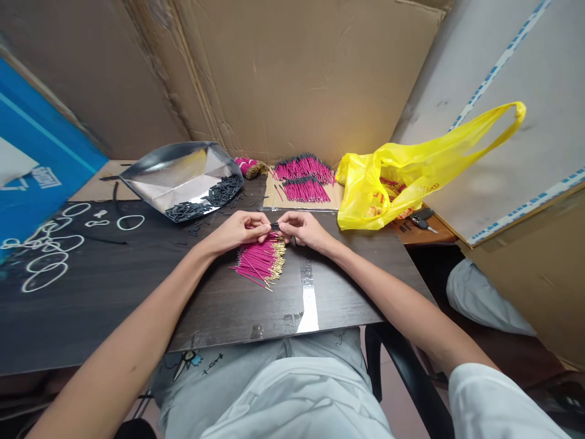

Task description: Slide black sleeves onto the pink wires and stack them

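Far left I've got a blue panel [50,131]; white loops [52,263] scattered on the dark tabletop [123,317]; then a silver tray [158,186] holding short black tubes [223,191]; magenta bundle [249,167] behind. My left hand [247,230] has thumb and index pinching a small dark piece [275,225], other fingers curled; magenta rods [256,261] with gold ends lie piled on the tabletop, nearer me, just below the fingertips; my right hand [302,229] pinches the same piece from the other side; beyond, black-tipped magenta rods [305,190] sit on cardboard [272,200]; right, yellow bag [359,183], keys [423,223] beside it.
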The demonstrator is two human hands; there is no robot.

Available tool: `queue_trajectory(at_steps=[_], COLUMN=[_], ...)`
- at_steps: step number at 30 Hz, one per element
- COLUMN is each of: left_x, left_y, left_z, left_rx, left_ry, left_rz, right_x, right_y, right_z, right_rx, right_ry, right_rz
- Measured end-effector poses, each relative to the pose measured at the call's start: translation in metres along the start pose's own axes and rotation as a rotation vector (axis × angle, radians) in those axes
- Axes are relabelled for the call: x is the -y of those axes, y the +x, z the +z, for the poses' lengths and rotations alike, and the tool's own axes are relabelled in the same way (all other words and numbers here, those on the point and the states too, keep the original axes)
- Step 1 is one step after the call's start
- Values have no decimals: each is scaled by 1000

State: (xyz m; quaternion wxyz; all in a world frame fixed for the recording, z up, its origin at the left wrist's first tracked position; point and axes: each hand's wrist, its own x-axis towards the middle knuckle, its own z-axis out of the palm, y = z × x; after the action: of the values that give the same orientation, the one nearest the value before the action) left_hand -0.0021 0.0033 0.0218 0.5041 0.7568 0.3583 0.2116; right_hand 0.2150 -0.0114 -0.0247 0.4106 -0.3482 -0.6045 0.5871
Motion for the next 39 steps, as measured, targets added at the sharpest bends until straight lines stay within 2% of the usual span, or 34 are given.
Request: queue_trajectory(at_steps=[9,15,23,28,33,39], left_x=[8,7,9,7,10,10], left_y=[3,3,3,3,4,4], left_z=[-4,-3,-2,-1,1,1], left_rx=[6,-7,-18,-38,-102,-205], left_ry=[40,20,-25,-13,-46,-135], left_rz=[-37,-71,-59,-63,-52,-43], right_x=[18,11,13,7,-4,-3], right_y=[-5,-2,-2,-2,0,-1], right_z=[-6,-3,-6,-2,4,0], right_rx=[80,54,55,32,-84,-62], right_ry=[72,73,125,66,27,-46], right_rz=[71,27,82,2,-64,-32])
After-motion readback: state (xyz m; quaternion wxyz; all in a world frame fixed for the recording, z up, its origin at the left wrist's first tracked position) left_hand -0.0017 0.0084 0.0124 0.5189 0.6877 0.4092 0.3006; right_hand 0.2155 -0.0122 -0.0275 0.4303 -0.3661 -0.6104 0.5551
